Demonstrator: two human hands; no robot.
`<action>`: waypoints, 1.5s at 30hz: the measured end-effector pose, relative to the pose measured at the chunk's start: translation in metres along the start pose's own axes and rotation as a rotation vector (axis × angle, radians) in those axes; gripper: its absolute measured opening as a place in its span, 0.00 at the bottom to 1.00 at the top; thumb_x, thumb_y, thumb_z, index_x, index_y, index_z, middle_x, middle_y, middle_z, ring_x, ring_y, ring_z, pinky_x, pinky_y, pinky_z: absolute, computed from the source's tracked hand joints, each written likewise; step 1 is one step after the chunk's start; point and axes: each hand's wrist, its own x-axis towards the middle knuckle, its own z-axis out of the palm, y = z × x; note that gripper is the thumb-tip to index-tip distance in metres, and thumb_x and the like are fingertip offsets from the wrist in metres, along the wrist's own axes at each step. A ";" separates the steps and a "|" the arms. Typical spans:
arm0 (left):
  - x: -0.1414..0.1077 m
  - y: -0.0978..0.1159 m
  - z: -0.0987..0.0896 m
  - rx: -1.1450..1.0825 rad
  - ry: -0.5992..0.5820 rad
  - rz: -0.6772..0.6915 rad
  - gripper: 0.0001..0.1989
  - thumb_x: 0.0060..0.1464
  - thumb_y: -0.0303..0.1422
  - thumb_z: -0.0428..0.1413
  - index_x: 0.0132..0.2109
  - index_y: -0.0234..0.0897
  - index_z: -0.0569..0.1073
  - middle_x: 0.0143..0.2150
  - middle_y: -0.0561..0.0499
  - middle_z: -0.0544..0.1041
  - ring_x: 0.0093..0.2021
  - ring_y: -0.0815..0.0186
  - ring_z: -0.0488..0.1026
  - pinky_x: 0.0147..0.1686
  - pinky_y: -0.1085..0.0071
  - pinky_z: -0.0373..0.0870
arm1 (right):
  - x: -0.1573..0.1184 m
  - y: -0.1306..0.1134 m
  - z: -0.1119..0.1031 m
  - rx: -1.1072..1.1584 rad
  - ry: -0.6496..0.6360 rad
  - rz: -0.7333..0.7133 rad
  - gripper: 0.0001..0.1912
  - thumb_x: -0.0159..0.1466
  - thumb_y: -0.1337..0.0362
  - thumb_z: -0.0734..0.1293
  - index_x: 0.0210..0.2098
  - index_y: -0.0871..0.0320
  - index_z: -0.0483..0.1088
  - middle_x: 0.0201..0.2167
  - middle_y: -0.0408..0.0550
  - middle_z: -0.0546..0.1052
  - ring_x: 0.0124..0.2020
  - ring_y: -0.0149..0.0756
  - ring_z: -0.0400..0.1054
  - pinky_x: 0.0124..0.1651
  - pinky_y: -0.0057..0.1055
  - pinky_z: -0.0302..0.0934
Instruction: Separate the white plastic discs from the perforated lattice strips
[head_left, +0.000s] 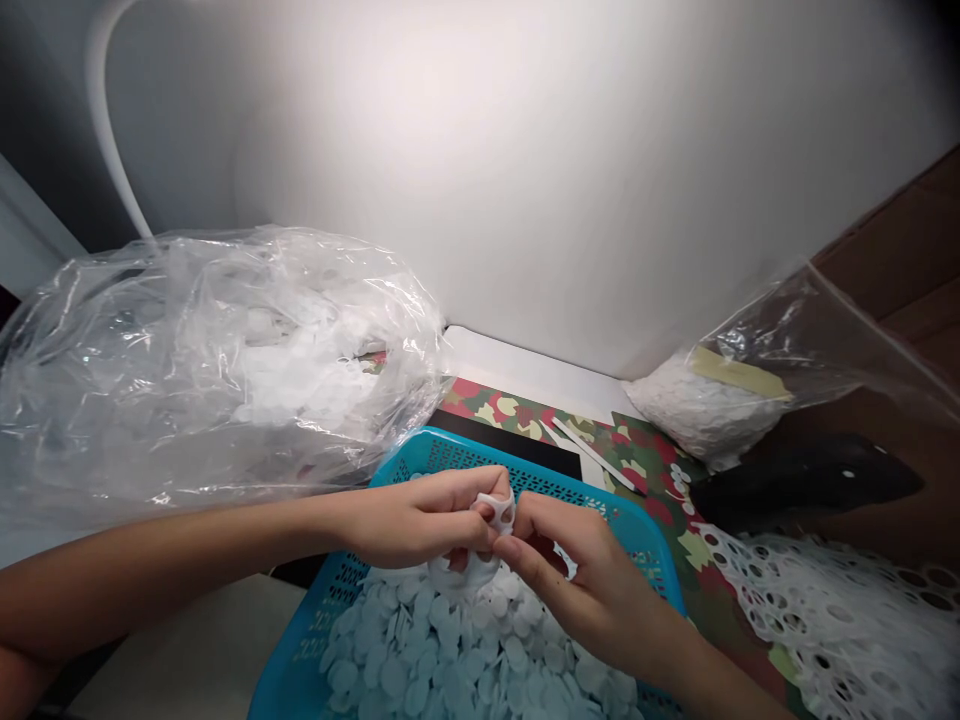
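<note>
The fingers of our left hand (420,520) curl tightly round a crumpled, soft white sheet punched with round holes (498,522), while our right hand (600,575) pinches its side, thumb and forefinger close together. We have it above a blue perforated plastic basket (289,650) heaped with thin, round white discs (450,645). Left of us sits a clear plastic bag (150,370) containing white pieces; more white perforated sheets (817,610) lie right.

two hands (420,520) (604,580), one basket (289,655)
</note>
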 end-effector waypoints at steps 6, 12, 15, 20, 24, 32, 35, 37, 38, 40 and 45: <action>0.000 0.001 0.000 0.006 -0.020 -0.007 0.07 0.55 0.32 0.49 0.34 0.39 0.55 0.27 0.58 0.58 0.27 0.73 0.57 0.26 0.78 0.60 | 0.000 -0.005 -0.002 0.005 -0.067 -0.143 0.09 0.67 0.69 0.56 0.33 0.57 0.65 0.28 0.41 0.66 0.28 0.27 0.58 0.30 0.25 0.54; 0.001 0.004 -0.002 -0.048 0.011 0.008 0.07 0.51 0.29 0.50 0.31 0.38 0.56 0.26 0.58 0.58 0.25 0.74 0.55 0.22 0.78 0.55 | 0.000 0.000 0.000 -0.005 0.036 -0.177 0.11 0.59 0.73 0.59 0.22 0.57 0.56 0.24 0.42 0.63 0.27 0.28 0.58 0.30 0.25 0.56; 0.002 0.003 -0.006 -0.119 0.037 0.035 0.08 0.49 0.30 0.50 0.28 0.37 0.56 0.24 0.59 0.57 0.21 0.75 0.51 0.19 0.77 0.49 | -0.001 0.000 0.001 0.041 0.032 -0.229 0.11 0.54 0.76 0.60 0.21 0.57 0.55 0.28 0.44 0.67 0.30 0.29 0.62 0.34 0.27 0.60; 0.004 -0.002 -0.012 -0.171 0.104 0.040 0.09 0.47 0.31 0.50 0.27 0.37 0.54 0.23 0.59 0.55 0.19 0.76 0.48 0.17 0.76 0.45 | -0.004 -0.004 -0.001 0.128 -0.015 -0.240 0.12 0.49 0.79 0.61 0.19 0.58 0.54 0.37 0.47 0.69 0.36 0.32 0.67 0.38 0.29 0.65; 0.003 -0.002 -0.007 -0.155 0.087 0.060 0.08 0.49 0.30 0.51 0.29 0.37 0.56 0.24 0.59 0.58 0.21 0.75 0.53 0.18 0.78 0.49 | -0.003 -0.001 -0.002 0.072 0.040 -0.193 0.13 0.58 0.73 0.62 0.21 0.58 0.56 0.29 0.44 0.70 0.29 0.28 0.65 0.33 0.26 0.61; -0.001 0.001 0.003 -0.027 -0.027 0.076 0.07 0.57 0.30 0.48 0.34 0.39 0.55 0.30 0.58 0.62 0.29 0.74 0.61 0.28 0.78 0.61 | 0.000 0.002 -0.001 0.016 -0.007 -0.052 0.15 0.68 0.60 0.58 0.28 0.58 0.66 0.25 0.42 0.66 0.26 0.27 0.59 0.30 0.26 0.54; -0.003 -0.001 0.004 0.036 -0.034 0.089 0.07 0.59 0.30 0.47 0.34 0.39 0.54 0.32 0.57 0.62 0.30 0.74 0.62 0.29 0.77 0.62 | 0.000 0.000 -0.003 0.074 -0.034 -0.023 0.14 0.68 0.62 0.57 0.27 0.58 0.65 0.26 0.43 0.68 0.28 0.28 0.61 0.31 0.26 0.56; -0.003 0.000 0.005 0.060 -0.020 0.085 0.07 0.58 0.30 0.47 0.34 0.39 0.54 0.32 0.56 0.62 0.30 0.73 0.62 0.29 0.77 0.63 | 0.001 0.001 -0.004 0.120 -0.040 -0.020 0.13 0.67 0.64 0.58 0.26 0.58 0.64 0.26 0.42 0.68 0.27 0.27 0.61 0.30 0.26 0.56; -0.003 0.001 0.005 0.057 -0.011 0.084 0.07 0.58 0.31 0.47 0.34 0.39 0.55 0.32 0.56 0.62 0.30 0.73 0.62 0.29 0.77 0.62 | 0.001 0.001 -0.005 0.143 -0.043 -0.022 0.12 0.66 0.65 0.58 0.26 0.58 0.63 0.26 0.42 0.68 0.28 0.27 0.61 0.30 0.25 0.56; -0.003 0.003 0.004 0.024 -0.004 0.078 0.06 0.56 0.31 0.48 0.34 0.39 0.55 0.31 0.56 0.62 0.29 0.73 0.60 0.28 0.77 0.62 | 0.001 0.002 -0.005 0.183 -0.046 -0.037 0.11 0.64 0.68 0.59 0.25 0.57 0.62 0.28 0.43 0.69 0.29 0.28 0.62 0.31 0.25 0.58; 0.001 0.003 -0.005 -0.068 0.094 0.047 0.07 0.48 0.31 0.49 0.29 0.37 0.56 0.27 0.57 0.59 0.24 0.74 0.53 0.22 0.76 0.53 | -0.003 -0.001 -0.003 0.206 -0.043 -0.116 0.10 0.53 0.77 0.61 0.21 0.58 0.58 0.34 0.45 0.69 0.36 0.32 0.65 0.40 0.29 0.64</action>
